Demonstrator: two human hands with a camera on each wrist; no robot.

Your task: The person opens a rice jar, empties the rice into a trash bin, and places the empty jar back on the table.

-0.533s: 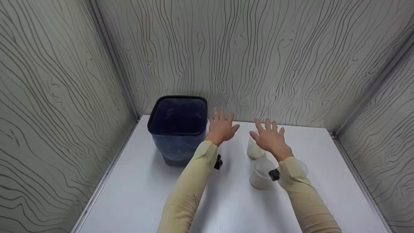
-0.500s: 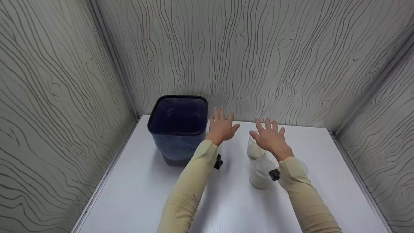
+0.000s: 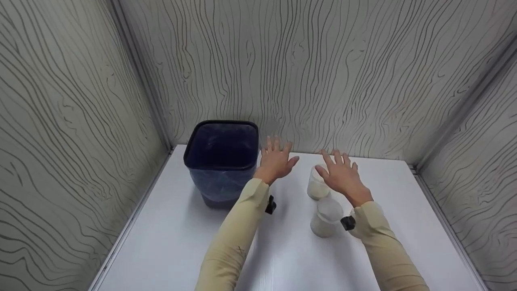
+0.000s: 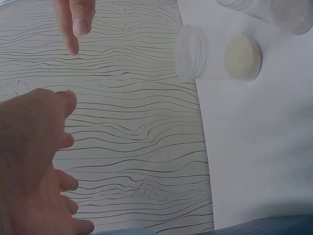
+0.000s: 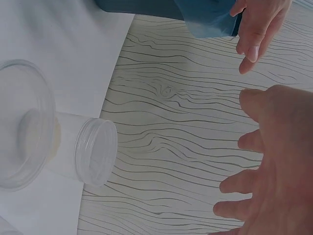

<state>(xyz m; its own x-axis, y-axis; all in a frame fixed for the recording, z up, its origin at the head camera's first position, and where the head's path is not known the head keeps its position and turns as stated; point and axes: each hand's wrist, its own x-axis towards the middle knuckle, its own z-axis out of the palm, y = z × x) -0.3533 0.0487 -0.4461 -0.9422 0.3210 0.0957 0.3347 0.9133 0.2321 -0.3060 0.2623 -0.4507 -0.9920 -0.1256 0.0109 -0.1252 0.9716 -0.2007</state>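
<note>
My left hand hovers with straight, spread fingers beside the dark bin's right side, holding nothing. To the right, my right hand is also spread and holds nothing, raised near a clear jar with off-white contents at its bottom. A second clear jar stands closer to me, left of the right wrist. In the left wrist view, the far jar shows a threaded neck, and another jar with greyish contents is cut off at the corner. The right wrist view shows a wide clear rim in front.
A dark bin lined with a blue bag stands at the back left of the white table. Wood-grain patterned panels rise behind and on both sides. A clear edge shows in the right wrist view's lower left corner.
My right hand and forearm have shifted slightly right, showing more of the far jar. The left hand stays nearly in place; the head view has tilted very slightly.
</note>
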